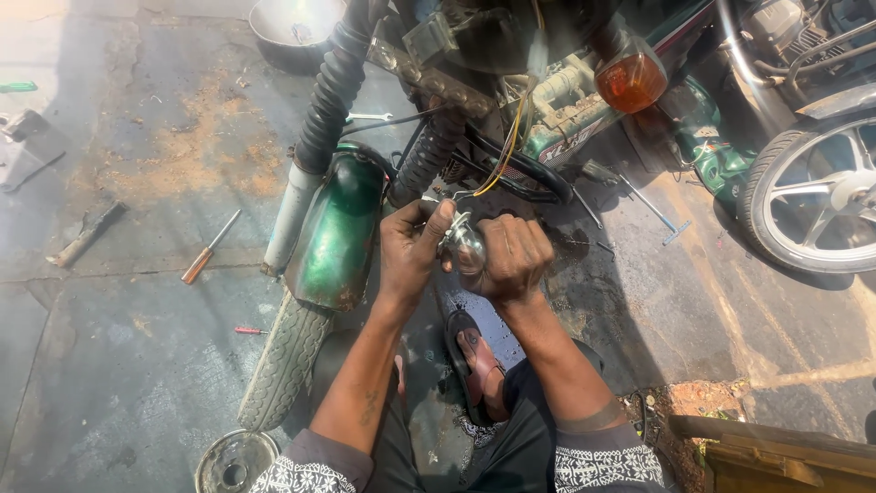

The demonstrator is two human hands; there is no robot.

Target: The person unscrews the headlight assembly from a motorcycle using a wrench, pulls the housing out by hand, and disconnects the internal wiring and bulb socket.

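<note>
Both hands grip a chrome lamp housing just right of the green mudguard: right hand steadies it, left hand fingers pinching its wired top.

Green mudguard (rust-spotted), orange indicator lens, shiny chrome part, orange-handled screwdriver, black-and-white patterned sleeves.
</note>
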